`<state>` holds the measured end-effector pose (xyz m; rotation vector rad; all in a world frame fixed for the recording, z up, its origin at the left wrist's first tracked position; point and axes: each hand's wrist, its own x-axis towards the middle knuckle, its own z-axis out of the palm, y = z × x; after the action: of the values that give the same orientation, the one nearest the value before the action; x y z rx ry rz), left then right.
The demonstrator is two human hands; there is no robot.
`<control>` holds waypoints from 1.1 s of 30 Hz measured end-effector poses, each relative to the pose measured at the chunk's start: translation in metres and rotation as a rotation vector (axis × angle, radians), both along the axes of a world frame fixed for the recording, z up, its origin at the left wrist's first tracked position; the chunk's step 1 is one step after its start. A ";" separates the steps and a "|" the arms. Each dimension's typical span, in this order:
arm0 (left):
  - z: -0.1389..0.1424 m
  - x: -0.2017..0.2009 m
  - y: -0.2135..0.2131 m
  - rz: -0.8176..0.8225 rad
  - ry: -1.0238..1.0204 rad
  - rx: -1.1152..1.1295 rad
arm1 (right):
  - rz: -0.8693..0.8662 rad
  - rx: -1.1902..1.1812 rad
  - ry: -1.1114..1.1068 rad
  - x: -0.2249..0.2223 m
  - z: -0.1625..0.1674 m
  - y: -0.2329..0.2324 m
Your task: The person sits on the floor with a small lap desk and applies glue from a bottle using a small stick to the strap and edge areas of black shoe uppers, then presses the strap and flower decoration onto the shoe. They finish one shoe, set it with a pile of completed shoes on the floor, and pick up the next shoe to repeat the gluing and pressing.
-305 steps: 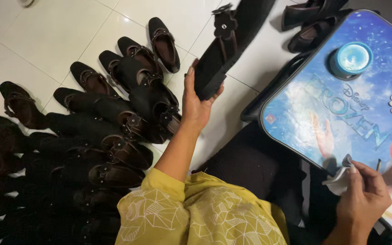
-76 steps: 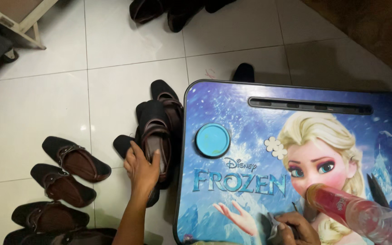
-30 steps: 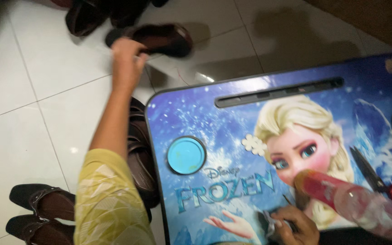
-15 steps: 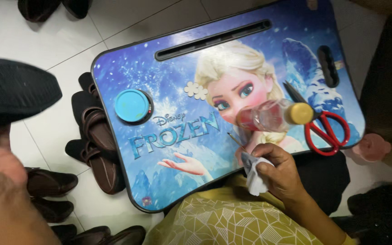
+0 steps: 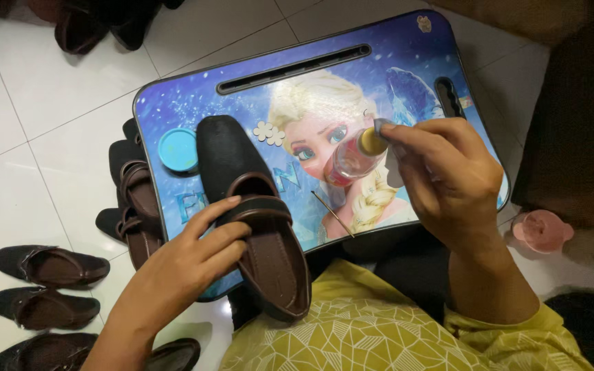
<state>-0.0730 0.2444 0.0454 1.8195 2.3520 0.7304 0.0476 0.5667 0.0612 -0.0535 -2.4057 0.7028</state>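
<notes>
Holding a dark brown shoe (image 5: 256,227), suede toe and smooth leather strap, at lower centre of frame on the glossy printed tabletop (image 5: 173,103), the left hand (image 5: 187,264) clasps its side. Right hand (image 5: 448,178) pinches a clear bottle (image 5: 352,154) and grey cloth; a tilt could spill liquid onto the suede.

Looks like a home used as a small shoe-finishing spot — not a factory floor. White glossy floor tiles (image 5: 49,89) with grout lines, person sitting on the floor with a child's cartoon-printed lap desk (image 5: 407,55) as the work surface. Many identical dark brown shoes (image 5: 46,266) lie in rows straight on the tiles — more shoes (image 5: 97,24) at the top edge. No bench, no racks, domestic setting.
</notes>
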 end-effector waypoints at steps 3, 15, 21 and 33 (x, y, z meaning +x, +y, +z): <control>-0.007 -0.007 0.012 -0.092 -0.006 -0.049 | 0.052 0.107 -0.035 -0.007 0.001 -0.006; -0.049 -0.022 -0.022 0.347 0.315 -0.073 | 0.007 -0.280 0.287 -0.012 -0.084 0.021; -0.048 0.053 -0.020 0.655 -0.100 0.112 | 0.025 -1.424 0.488 0.000 -0.122 0.061; -0.066 0.068 0.002 0.531 -0.146 -0.235 | -0.123 -0.550 0.375 0.006 -0.112 0.045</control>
<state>-0.0049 0.2462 -0.0207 1.0193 2.7011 0.5673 0.0538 0.6113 -0.0508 -0.2680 -1.7856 1.1803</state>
